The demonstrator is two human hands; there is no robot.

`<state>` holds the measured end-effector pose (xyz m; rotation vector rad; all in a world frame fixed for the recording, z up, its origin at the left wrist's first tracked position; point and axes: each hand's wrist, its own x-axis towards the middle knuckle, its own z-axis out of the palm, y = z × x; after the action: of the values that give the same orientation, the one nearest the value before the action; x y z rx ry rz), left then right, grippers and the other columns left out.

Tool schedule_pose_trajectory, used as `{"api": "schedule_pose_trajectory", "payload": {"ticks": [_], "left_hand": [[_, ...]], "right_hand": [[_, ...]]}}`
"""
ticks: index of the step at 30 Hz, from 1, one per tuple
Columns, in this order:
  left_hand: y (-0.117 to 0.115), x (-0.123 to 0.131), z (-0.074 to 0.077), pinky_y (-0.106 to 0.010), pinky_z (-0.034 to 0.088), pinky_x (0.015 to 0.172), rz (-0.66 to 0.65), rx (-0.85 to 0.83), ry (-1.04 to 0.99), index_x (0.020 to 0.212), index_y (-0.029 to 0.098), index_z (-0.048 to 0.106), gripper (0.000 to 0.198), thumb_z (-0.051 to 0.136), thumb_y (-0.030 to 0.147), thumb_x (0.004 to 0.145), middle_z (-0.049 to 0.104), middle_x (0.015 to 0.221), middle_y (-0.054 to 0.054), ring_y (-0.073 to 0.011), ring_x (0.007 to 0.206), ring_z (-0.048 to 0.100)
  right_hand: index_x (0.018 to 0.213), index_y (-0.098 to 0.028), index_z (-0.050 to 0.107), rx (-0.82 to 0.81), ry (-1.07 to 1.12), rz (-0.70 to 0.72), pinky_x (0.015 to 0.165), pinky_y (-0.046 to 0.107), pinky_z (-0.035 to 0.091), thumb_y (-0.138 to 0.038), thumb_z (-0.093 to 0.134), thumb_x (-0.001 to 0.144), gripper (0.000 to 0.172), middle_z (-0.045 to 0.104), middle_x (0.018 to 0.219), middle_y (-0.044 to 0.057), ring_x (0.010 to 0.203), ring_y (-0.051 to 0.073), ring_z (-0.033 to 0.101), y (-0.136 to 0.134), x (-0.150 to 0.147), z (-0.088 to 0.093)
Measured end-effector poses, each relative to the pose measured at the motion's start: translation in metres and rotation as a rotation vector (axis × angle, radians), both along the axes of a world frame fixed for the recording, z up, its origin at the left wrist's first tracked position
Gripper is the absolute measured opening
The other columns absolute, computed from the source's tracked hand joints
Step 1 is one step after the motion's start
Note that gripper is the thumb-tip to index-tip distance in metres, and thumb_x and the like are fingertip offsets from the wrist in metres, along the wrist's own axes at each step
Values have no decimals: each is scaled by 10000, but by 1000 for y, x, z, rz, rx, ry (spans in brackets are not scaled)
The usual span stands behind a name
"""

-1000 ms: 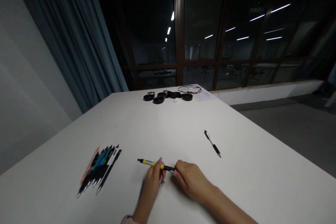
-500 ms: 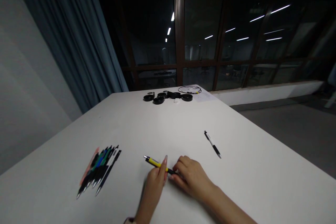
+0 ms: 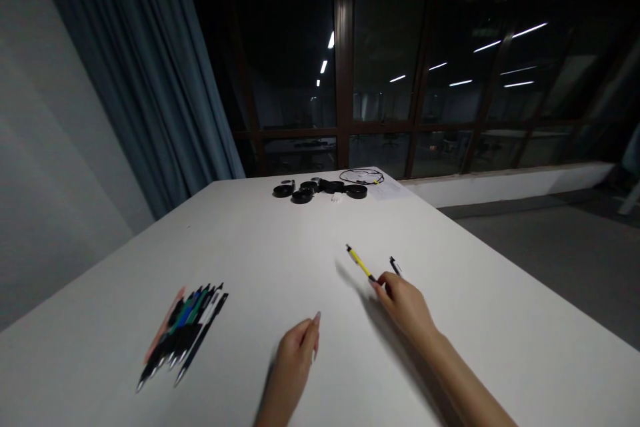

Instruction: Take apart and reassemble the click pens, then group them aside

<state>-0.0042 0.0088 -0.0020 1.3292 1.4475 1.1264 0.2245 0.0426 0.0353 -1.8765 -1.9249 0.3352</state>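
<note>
My right hand [image 3: 405, 301] pinches a yellow pen [image 3: 359, 261] by its dark end, holding it tilted above the table with its shadow below. Beyond those fingers lies a white and black pen [image 3: 395, 266], partly covered by the hand. My left hand [image 3: 299, 345] is closed near the front middle of the table, thumb pressed to the fingers. A small pale tip shows beneath its fingers, but what it holds is hidden. To its left a row of several pens [image 3: 187, 327], black, green, blue, white and pink, lies side by side on the table.
The white table [image 3: 260, 240] runs away from me. At its far end are several black rings [image 3: 302, 195], a small white item [image 3: 337, 197], a coiled black cable [image 3: 361, 176] and paper [image 3: 387, 189]. A blue curtain [image 3: 165, 80] hangs on the left, with dark windows behind.
My right hand has drawn away from my left, carrying the yellow pen to the right and forward, near the white and black pen. My left hand has stayed almost in place.
</note>
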Motion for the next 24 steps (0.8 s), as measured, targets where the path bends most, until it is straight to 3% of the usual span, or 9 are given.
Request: {"api": "schedule_pose_trajectory", "payload": {"ticks": [5,8,24], "left_hand": [[1,0,-2,-272,269,499,9,-15,26,477,247,380,634,462,841,682,347,452,53,-130,470,352],[2,-1,-3,-274,259,506,0,-28,51,484,248,364,638,430,849,688,338,456,56,-128,473,343],[4,-4,-11,-280,256,527,-45,-23,148,523,252,335,563,359,753,780,317,478,73,-125,490,346]], "right_hand": [[926,-169,659,-85,-176,-271,599,301,384,-349,423,974,301,735,878,135,819,273,689,10,50,-2],[937,-172,664,-139,-203,-340,611,306,402,-384,410,971,332,739,909,145,852,280,697,12,69,-5],[937,-188,659,-290,-192,-345,621,300,440,-432,461,927,315,746,948,131,885,271,703,13,79,-11]]}}
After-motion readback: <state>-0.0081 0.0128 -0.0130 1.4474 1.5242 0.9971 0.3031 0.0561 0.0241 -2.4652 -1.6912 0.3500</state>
